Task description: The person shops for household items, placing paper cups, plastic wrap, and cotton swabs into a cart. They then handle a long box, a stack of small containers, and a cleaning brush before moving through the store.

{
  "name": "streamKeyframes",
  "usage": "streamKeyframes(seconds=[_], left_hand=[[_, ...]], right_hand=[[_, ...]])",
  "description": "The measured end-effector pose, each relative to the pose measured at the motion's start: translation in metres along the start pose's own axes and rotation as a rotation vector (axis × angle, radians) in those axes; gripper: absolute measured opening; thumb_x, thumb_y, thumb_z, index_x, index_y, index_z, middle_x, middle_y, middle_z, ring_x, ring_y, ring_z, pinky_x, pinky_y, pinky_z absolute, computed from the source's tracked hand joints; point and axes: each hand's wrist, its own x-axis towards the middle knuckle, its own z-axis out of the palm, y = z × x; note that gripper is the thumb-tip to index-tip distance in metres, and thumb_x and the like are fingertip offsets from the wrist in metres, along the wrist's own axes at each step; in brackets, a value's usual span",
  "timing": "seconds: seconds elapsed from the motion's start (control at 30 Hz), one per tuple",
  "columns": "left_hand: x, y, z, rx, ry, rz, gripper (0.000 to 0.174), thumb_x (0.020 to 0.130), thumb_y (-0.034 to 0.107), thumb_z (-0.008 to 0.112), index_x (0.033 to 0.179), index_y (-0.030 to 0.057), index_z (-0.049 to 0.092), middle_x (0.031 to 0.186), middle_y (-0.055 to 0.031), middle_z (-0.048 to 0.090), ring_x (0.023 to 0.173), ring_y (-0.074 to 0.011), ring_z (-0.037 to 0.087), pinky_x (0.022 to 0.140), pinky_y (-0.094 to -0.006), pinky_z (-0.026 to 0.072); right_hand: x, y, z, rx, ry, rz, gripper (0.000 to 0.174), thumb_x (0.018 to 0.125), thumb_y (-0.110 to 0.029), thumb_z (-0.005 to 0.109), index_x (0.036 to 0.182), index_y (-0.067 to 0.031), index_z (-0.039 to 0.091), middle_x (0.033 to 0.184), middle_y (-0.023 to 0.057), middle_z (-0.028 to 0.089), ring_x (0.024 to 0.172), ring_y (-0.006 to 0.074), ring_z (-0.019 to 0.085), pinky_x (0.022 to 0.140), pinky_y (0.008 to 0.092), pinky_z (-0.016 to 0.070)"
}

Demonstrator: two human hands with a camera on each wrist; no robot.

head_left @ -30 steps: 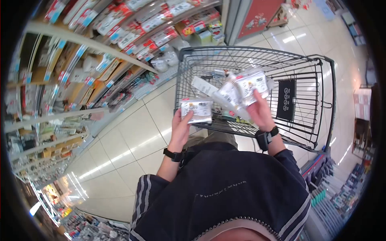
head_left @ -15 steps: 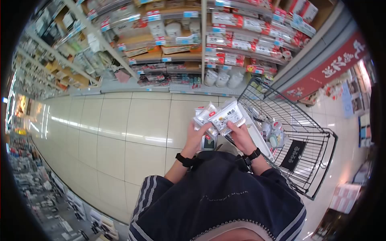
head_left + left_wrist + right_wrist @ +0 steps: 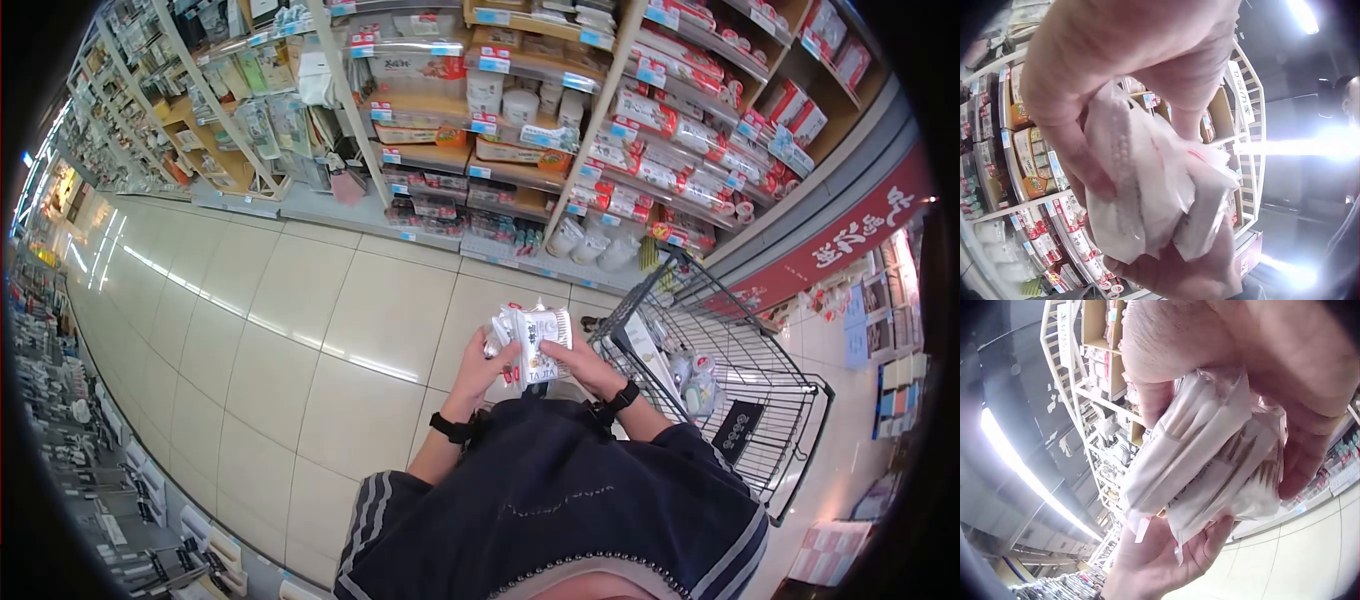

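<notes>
A stack of several clear packs of cotton swabs (image 3: 546, 350) is held upright between both hands in front of the body. In the head view, the left hand (image 3: 482, 370) grips the stack from its left side, thumb on the near face. From the other side the right hand (image 3: 590, 368) holds it, with its thumb on the printed front pack. White swab tips show through the bunched plastic (image 3: 1147, 175) in the left wrist view. Thin sticks inside the packs (image 3: 1200, 456) appear in the right wrist view, with fingers around both sides.
A black wire shopping cart (image 3: 738, 430) stands at the right, holding clear-wrapped goods (image 3: 700, 378). Tall shelves (image 3: 520, 105) of packaged goods run along the far side, beside a red banner (image 3: 850, 235). Pale tiled floor (image 3: 330, 340) stretches to the left.
The hands were apart over the cart, the left with one pack, the right with several. They have come together into one stack. The view has swung left, so the cart now sits at the right.
</notes>
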Motion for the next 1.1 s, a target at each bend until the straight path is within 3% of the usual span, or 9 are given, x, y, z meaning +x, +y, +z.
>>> streamKeyframes(seconds=[0.2, 0.37, 0.47, 0.57, 0.63, 0.8, 0.83, 0.9, 1.1], left_hand=[[-0.002, -0.013, -0.013, -0.221, 0.143, 0.127, 0.078, 0.085, 0.011, 0.07, 0.143, 0.0021, 0.018, 0.128, -0.0172, 0.049, 0.113, -0.0221, 0.055, 0.094, -0.0345, 0.0465], [0.006, 0.027, -0.038, -0.414, 0.055, 0.078, 0.068, 0.085, 0.005, 0.06, 0.143, 0.0047, 0.026, 0.129, -0.0126, 0.052, 0.122, -0.0239, 0.051, 0.103, -0.0389, 0.0402], [0.022, 0.029, -0.077, -0.663, 0.027, 0.139, 0.06, 0.084, -0.001, 0.058, 0.138, 0.0066, 0.032, 0.128, -0.012, 0.052, 0.118, -0.0241, 0.053, 0.101, -0.0385, 0.0429], [0.031, 0.037, -0.12, -0.724, 0.002, 0.124, 0.062, 0.083, -0.001, 0.056, 0.14, 0.0064, 0.034, 0.13, -0.0125, 0.052, 0.119, -0.0248, 0.053, 0.102, -0.0398, 0.0426], [0.04, 0.045, -0.159, -0.721, -0.122, 0.054, 0.077, 0.078, 0.004, 0.063, 0.146, 0.0053, 0.027, 0.135, -0.0126, 0.048, 0.122, -0.0252, 0.051, 0.105, -0.0399, 0.041], [0.049, 0.13, -0.191, -0.154, -0.494, -0.197, 0.103, 0.067, 0.015, 0.076, 0.15, 0.0009, 0.018, 0.145, -0.0151, 0.04, 0.135, -0.0262, 0.038, 0.114, -0.0374, 0.0252], [0.073, 0.124, -0.196, -0.136, -0.788, -0.26, 0.106, 0.067, 0.01, 0.074, 0.151, 0.0001, 0.012, 0.151, -0.0161, 0.031, 0.139, -0.0246, 0.032, 0.115, -0.0339, 0.0195], [0.086, 0.138, -0.196, -0.286, -0.802, -0.483, 0.106, 0.069, 0.009, 0.074, 0.152, 0.0008, 0.009, 0.153, -0.0159, 0.026, 0.141, -0.0232, 0.028, 0.115, -0.0326, 0.0189], [0.151, 0.179, -0.183, -0.079, -0.869, -0.567, 0.105, 0.072, 0.012, 0.074, 0.152, 0.0027, 0.007, 0.156, -0.0144, 0.019, 0.142, -0.0209, 0.024, 0.114, -0.033, 0.0185]], right_hand=[[0.031, 0.014, 0.032, 0.208, 0.058, 0.006, 0.055, 0.094, -0.02, 0.061, 0.138, -0.0027, 0.032, 0.128, 0.0075, 0.053, 0.114, 0.0172, 0.054, 0.095, 0.032, 0.0465], [0.058, 0.017, 0.043, 0.028, -0.078, 0.036, 0.073, 0.098, -0.033, 0.053, 0.15, -0.0023, 0.013, 0.149, 0.0146, 0.027, 0.131, 0.0226, 0.038, 0.109, 0.0363, 0.0314], [0.078, 0.011, -0.024, -0.476, 0.204, 0.033, 0.081, 0.094, -0.04, 0.057, 0.149, -0.0004, 0.013, 0.147, 0.0176, 0.031, 0.132, 0.0245, 0.036, 0.109, 0.0354, 0.0308], [0.082, 0.134, -0.195, -1.211, 1.059, -0.042, 0.082, 0.079, -0.047, 0.069, 0.136, 0.0052, 0.041, 0.115, 0.0219, 0.064, 0.105, 0.035, 0.062, 0.09, 0.0424, 0.0483], [0.017, 0.06, -0.167, -0.932, 0.857, 0.511, 0.088, 0.074, -0.055, 0.071, 0.131, 0.0066, 0.045, 0.124, 0.0289, 0.056, 0.123, 0.0363, 0.05, 0.103, 0.0416, 0.0396], [0.016, 0.126, -0.214, -1.006, 0.911, 0.795, 0.089, 0.076, -0.074, 0.053, 0.123, 0.0014, 0.058, 0.123, 0.0256, 0.059, 0.121, 0.0377, 0.051, 0.103, 0.0427, 0.0373], [0.022, 0.127, -0.215, -1.035, 0.902, 0.874, 0.092, 0.076, -0.078, 0.049, 0.121, 0.002, 0.06, 0.121, 0.0259, 0.06, 0.12, 0.0388, 0.052, 0.103, 0.0431, 0.0378], [0.028, 0.125, -0.211, -1.159, 0.803, 1.065, 0.104, 0.071, -0.086, 0.039, 0.111, 0.0064, 0.065, 0.115, 0.0269, 0.063, 0.114, 0.0378, 0.058, 0.097, 0.0445, 0.0431], [0.035, 0.106, -0.148, -1.122, 0.855, 1.057, 0.111, 0.065, -0.089, 0.045, 0.117, 0.0079, 0.061, 0.117, 0.0265, 0.062, 0.114, 0.0378, 0.057, 0.099, 0.0437, 0.0421]])
